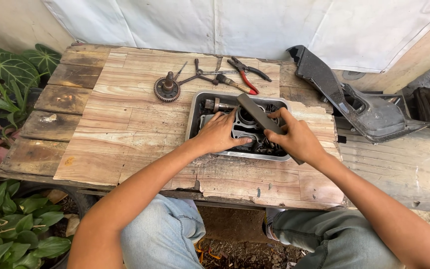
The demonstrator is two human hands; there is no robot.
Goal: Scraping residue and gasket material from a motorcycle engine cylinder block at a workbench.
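A metal tray [194,115] sits on the wooden table [140,129] and holds a dark engine casing [247,130] and a gear shaft [216,105]. My left hand [219,133] rests on the casing, fingers pressing it down. My right hand [297,139] grips a long flat dark bar [256,111], whose far end lies over the casing's round opening.
Behind the tray lie a toothed gear on a shaft [166,88], red-handled pliers [245,74] and other hand tools [202,75]. A black plastic vehicle panel [354,102] stands at the right. Leafy plants [6,74] crowd the left edge. My knees [165,234] are under the table front.
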